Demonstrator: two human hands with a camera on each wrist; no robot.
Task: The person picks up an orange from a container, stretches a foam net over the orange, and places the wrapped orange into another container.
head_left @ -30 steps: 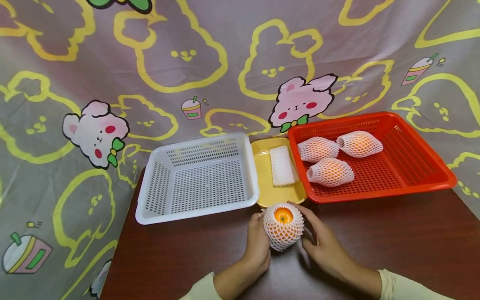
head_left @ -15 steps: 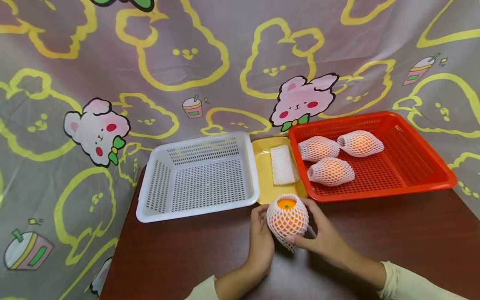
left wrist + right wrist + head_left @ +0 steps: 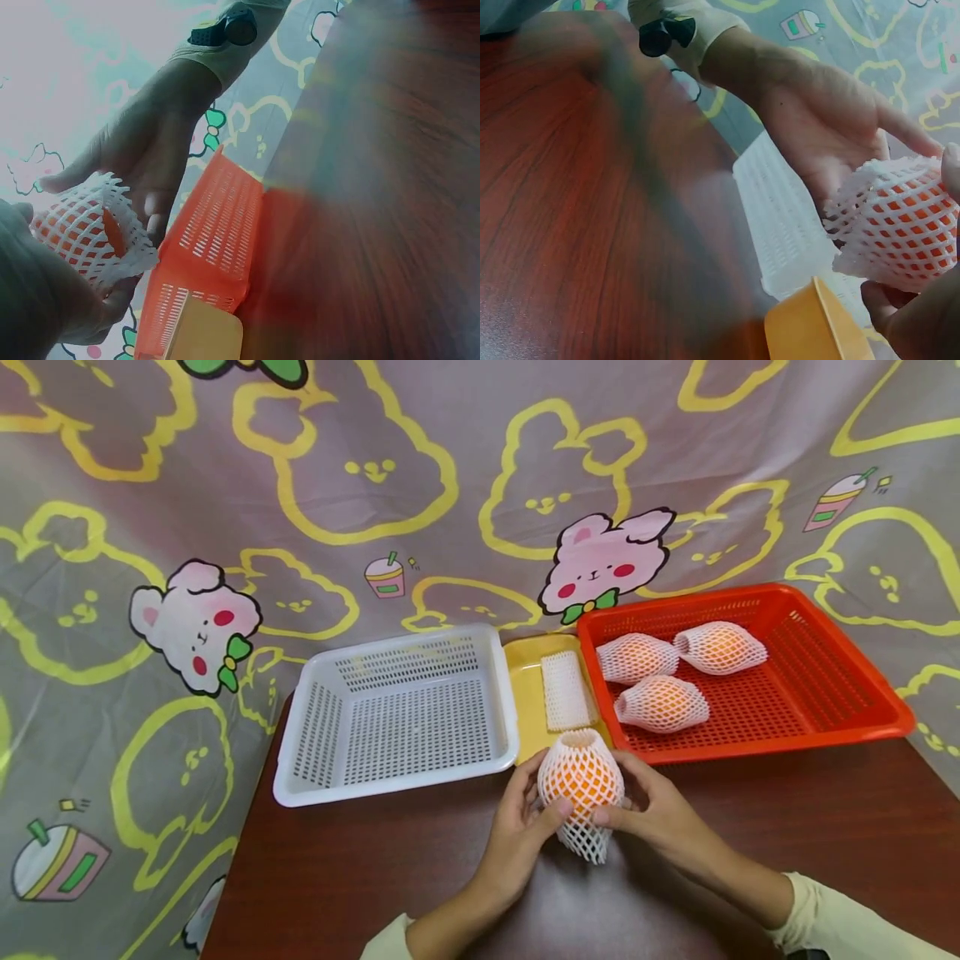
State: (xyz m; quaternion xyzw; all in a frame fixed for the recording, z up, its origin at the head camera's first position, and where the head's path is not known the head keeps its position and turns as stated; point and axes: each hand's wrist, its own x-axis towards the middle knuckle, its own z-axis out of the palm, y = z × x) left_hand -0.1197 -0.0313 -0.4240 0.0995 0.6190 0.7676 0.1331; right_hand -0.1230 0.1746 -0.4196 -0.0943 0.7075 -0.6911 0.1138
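An orange (image 3: pixel 581 781) in a white foam net sleeve (image 3: pixel 587 839) is held above the table, its gathered open end upward and the loose net hanging below. My left hand (image 3: pixel 517 831) grips it from the left, thumb on the front. From the right my right hand (image 3: pixel 663 806) holds it, thumb also on the near side. Through the sleeve's open end in the left wrist view, a bit of orange peel (image 3: pixel 114 231) shows. The fingers behind the fruit are partly hidden in the head view.
Behind the hands stands a yellow tray (image 3: pixel 528 693) with flat white foam sleeves (image 3: pixel 566 693). To its left is a white basket (image 3: pixel 401 781). A red basket (image 3: pixel 810 677) on the right holds three net-wrapped oranges (image 3: pixel 663 703). A patterned cloth (image 3: pixel 450 468) hangs behind the brown table (image 3: pixel 337 877).
The orange has tilted and risen slightly, and the sleeve's upper end now closes in over the top where the stem showed before. Both thumbs have come round to the front.
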